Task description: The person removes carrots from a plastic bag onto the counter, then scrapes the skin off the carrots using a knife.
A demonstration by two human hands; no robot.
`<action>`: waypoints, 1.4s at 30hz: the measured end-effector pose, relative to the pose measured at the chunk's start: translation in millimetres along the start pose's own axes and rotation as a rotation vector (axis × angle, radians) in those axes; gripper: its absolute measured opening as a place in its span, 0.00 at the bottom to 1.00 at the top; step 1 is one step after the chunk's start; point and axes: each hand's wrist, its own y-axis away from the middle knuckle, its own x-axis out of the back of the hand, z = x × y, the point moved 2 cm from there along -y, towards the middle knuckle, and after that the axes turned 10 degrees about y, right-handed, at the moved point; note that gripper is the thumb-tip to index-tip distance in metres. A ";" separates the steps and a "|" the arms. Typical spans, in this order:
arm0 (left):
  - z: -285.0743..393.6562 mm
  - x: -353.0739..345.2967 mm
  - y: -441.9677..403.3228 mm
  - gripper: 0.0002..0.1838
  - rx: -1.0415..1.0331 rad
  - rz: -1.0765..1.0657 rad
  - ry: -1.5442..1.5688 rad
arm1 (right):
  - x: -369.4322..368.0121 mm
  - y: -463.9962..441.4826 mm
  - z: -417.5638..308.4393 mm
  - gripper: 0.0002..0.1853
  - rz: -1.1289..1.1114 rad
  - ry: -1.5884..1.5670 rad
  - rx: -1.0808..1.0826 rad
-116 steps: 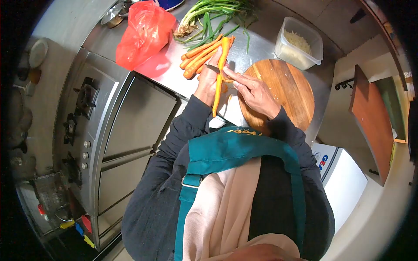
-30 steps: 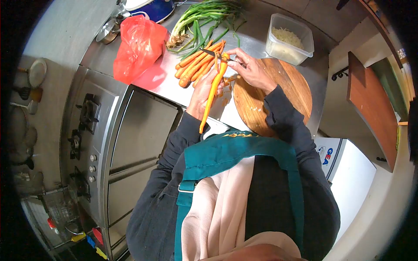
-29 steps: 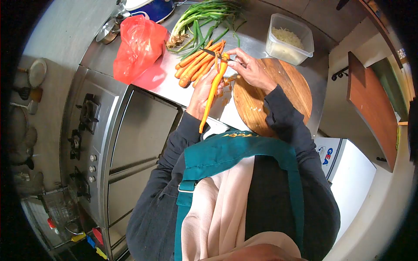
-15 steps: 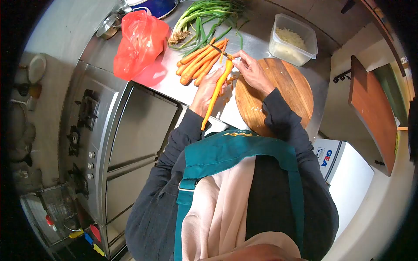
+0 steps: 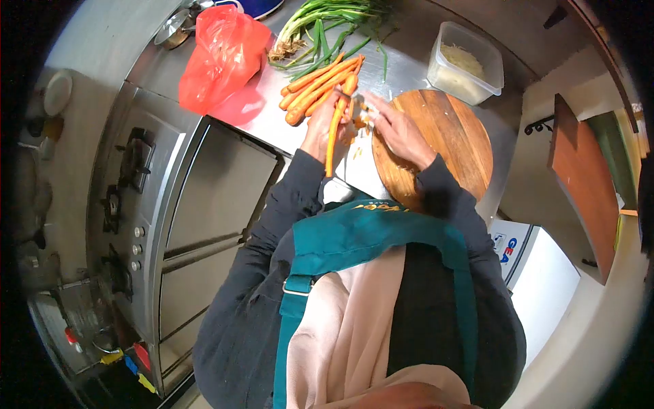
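My left hand (image 5: 320, 131) is wrapped round a peeled-looking orange carrot (image 5: 333, 136), its thin end pointing towards my apron. At the carrot's thick end, a thin dark peeler (image 5: 343, 94) crosses its surface. My right hand (image 5: 403, 133) is at the peeler's other end, over the left edge of the round wooden board (image 5: 456, 136); its fingers are blurred and the handle is hard to see. Several carrots (image 5: 317, 88) lie in a pile just beyond my left hand. Orange peel scraps (image 5: 360, 124) lie on the white surface between my hands.
Spring onions (image 5: 327, 31) lie behind the carrots. A red plastic bag (image 5: 221, 58) is at the left, and a clear tub (image 5: 466, 68) of pale shreds stands beyond the board. A gas stove (image 5: 136, 177) is on the left, with a white appliance (image 5: 541, 273) at the lower right.
The carrot in my left hand has turned more upright, its thin end drawn away from me. The peeler has shifted towards me along the carrot. My right hand has moved slightly nearer my body.
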 end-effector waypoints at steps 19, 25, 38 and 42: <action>16.4 -33.9 -13.5 0.17 -0.085 -0.031 0.037 | 16.2 21.9 -55.8 0.23 -0.162 0.175 0.006; 0.6 -46.0 8.1 0.17 -0.180 0.033 0.089 | 18.0 14.1 -42.0 0.22 -0.028 0.137 -0.002; 3.5 -39.3 3.0 0.12 -0.185 0.003 0.085 | 18.6 5.2 -38.1 0.21 -0.040 0.071 -0.014; 10.3 -44.3 11.0 0.12 -0.144 -0.009 0.076 | 21.5 8.1 -44.6 0.21 -0.101 0.096 -0.024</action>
